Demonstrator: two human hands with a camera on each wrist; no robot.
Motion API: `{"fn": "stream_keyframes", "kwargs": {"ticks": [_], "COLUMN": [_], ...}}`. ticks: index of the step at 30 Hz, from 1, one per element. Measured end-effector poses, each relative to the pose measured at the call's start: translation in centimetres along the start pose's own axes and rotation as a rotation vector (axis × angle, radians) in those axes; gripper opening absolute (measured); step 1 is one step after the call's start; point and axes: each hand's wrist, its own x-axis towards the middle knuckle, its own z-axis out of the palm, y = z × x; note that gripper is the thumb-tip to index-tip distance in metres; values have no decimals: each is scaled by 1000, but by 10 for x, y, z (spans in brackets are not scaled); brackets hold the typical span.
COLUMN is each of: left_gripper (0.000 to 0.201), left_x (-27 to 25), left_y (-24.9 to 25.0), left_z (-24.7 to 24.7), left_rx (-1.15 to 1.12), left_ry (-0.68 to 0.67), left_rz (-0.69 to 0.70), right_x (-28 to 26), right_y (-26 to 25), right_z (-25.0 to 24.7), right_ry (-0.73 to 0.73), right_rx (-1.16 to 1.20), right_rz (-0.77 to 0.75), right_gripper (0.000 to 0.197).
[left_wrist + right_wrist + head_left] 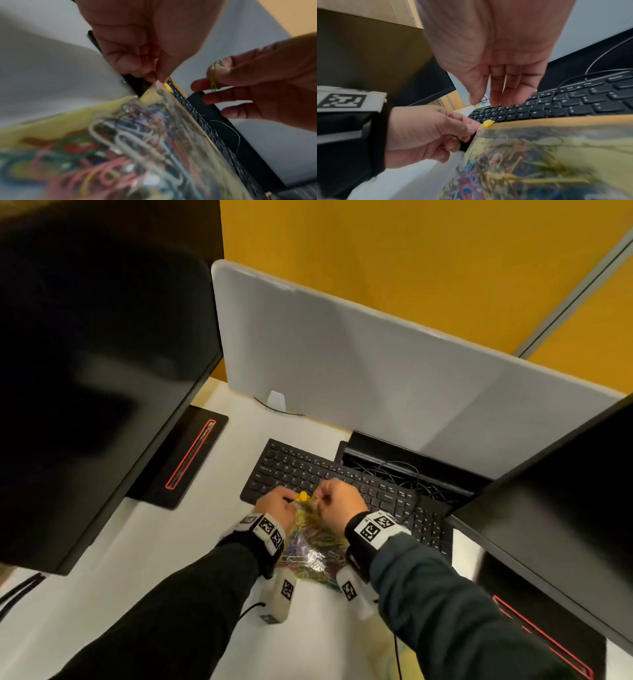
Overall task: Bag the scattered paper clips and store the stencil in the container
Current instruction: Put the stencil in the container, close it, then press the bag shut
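The left hand [275,506] pinches the top corner of the clear bag [313,546] by its yellow slider [488,123]. The right hand [339,501], at its 3 o'clock, pinches a green paper clip [214,76] — plain only from the left wrist. The bag of clips lies on the desk [144,546], against the keyboard [308,470] at 12 o'clock.

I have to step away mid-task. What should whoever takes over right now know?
Left hand pinches the top corner of the clear bag beside its yellow slider.
Right hand holds a yellow-green paper clip in its fingers above the bag's mouth.
The bag, full of coloured clips, lies on the desk against the keyboard.
Done: most clips bagged.
Left: drop this clip in, close the bag, store the stencil; neither stencil nor container is in view.
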Motion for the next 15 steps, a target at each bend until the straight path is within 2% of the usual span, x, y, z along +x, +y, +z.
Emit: {"fn": "stream_keyframes", "kwargs": {"ticks": [2,8,12,15], "left_gripper": [11,24,22,25], "left_x": [7,13,10,10], "left_y": [-2,-8,-15,-15], "left_z": [1,1,3,-3], "left_rx": [-34,-152,-225,-253], "left_ry": [-15,-141,-154,-106], "left_rz": [-10,68,38,41], "right_x": [9,18,9,-4], "right_y": [-6,-9,-1,19], "right_z": [2,8,6,1], "right_ry": [-30,-69,-100,-82], "right_rx": [-33,-9,-26,-27], "right_rz": [-34,-22,-52,-16], "right_gripper": [15,13,24,28]}}
